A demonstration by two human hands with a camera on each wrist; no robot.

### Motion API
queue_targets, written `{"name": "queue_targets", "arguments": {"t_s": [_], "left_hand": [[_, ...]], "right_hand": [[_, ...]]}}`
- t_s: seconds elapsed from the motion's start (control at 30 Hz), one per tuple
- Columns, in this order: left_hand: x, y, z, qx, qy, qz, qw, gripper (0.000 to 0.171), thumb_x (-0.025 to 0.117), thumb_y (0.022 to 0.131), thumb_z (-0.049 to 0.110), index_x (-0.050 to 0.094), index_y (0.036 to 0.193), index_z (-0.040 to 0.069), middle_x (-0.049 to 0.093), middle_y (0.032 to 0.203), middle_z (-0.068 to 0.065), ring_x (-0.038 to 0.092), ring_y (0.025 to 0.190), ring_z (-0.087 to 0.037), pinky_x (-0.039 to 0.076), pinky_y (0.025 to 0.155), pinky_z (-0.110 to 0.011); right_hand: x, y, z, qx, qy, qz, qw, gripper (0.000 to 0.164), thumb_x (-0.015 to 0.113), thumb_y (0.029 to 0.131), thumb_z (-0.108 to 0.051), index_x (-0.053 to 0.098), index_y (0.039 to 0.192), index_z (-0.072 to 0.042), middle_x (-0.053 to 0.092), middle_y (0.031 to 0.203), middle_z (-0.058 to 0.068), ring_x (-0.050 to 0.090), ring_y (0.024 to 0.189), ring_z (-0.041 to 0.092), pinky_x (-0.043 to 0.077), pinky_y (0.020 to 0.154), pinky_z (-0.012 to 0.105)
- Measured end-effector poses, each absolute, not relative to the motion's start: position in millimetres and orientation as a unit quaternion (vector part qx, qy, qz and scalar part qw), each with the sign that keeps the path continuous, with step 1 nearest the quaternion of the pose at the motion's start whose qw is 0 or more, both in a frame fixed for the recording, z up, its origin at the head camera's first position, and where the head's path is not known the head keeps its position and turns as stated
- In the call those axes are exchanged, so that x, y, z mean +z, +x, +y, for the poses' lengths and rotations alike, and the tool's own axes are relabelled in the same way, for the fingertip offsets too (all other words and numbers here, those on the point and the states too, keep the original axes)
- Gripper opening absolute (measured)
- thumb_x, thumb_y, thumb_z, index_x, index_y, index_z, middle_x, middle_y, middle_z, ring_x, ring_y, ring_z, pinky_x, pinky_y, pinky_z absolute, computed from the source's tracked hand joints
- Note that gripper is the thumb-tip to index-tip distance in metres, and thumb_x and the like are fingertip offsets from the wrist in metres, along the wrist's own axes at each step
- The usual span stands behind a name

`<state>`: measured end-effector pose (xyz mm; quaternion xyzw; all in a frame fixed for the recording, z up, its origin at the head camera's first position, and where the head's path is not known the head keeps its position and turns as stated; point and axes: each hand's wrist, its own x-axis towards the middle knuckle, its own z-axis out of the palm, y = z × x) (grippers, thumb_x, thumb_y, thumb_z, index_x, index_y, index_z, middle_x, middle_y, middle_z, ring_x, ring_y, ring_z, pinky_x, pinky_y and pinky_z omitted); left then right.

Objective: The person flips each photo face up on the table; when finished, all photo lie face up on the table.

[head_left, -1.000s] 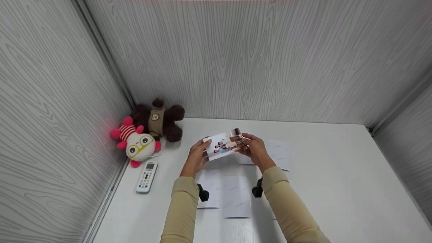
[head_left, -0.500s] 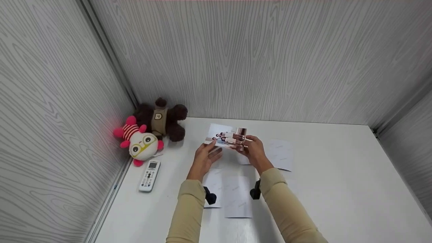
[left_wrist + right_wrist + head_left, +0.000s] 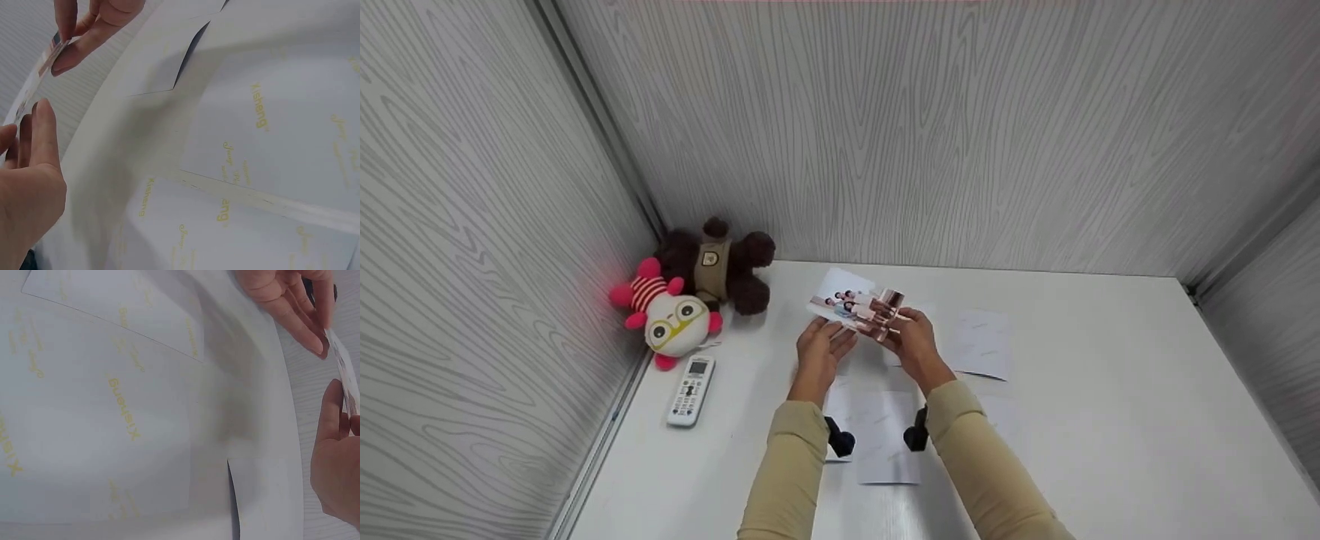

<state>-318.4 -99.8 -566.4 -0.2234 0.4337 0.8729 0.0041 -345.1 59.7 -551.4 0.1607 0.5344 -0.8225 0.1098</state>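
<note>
Both hands hold up a photo print (image 3: 851, 301) of several people in light clothes, tilted above the white table. At its lower left edge, my left hand (image 3: 817, 352) pinches the print, with thumb in front and fingers behind. The right hand (image 3: 916, 343) grips the lower right end between thumb and fingers. Seen nearly edge-on, the print (image 3: 344, 368) spans between the two hands in the right wrist view. Below them, white sheets (image 3: 889, 439) lie on the table, showing yellow "Xisheng" lettering in the wrist views.
Another white sheet (image 3: 982, 345) with a slightly lifted edge lies right of the hands. At the left are a brown plush toy (image 3: 712, 270), a pink and white plush toy (image 3: 675, 326) and a white remote control (image 3: 690, 391). Grey wood-grain panels (image 3: 915, 135) enclose the table.
The print has turned clockwise and shifted slightly away from me. My left hand has moved from its left side to its lower edge; the right hand keeps its grip.
</note>
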Motion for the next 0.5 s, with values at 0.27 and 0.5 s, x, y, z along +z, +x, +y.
{"name": "queue_targets", "arguments": {"t_s": [0.27,0.5], "left_hand": [[-562.9,-321.7,-102.2,0.845,-0.245,0.476,-0.012,0.039,0.056,0.100,0.008,0.057,0.139,0.001,0.068,0.127,-0.023,0.072,0.099,-0.025,0.061,0.089,-0.039],[-562.2,-322.1,-114.0,0.815,-0.244,0.525,-0.011,0.034,0.053,0.104,0.018,0.060,0.134,0.005,0.067,0.115,-0.012,0.067,0.089,-0.017,0.058,0.075,-0.031]], "right_hand": [[-555.8,-345.8,67.3,-0.813,0.165,0.542,0.136,0.048,0.056,0.099,-0.006,0.042,0.146,-0.007,0.062,0.122,0.015,0.071,0.087,0.020,0.062,0.074,0.028],[-557.9,-345.2,69.9,-0.776,0.142,0.594,0.156,0.043,0.057,0.101,-0.009,0.050,0.143,-0.005,0.063,0.106,0.010,0.067,0.079,0.017,0.059,0.070,0.026]]}}
